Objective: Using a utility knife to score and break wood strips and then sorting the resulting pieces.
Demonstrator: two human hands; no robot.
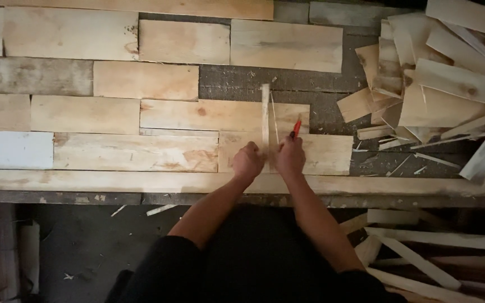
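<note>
Wooden strip — thin, pale, upright on board, left hand fingers gripping it, right hand fingers closed on red pencil

Both hands sit close together on the worktop, over a pale board. Left hand pins down a thin wood strip standing straight up across the boards, right hand grips a red pencil just beside it. Big messy pile of offcuts on the right, more scraps down on the floor.
</note>
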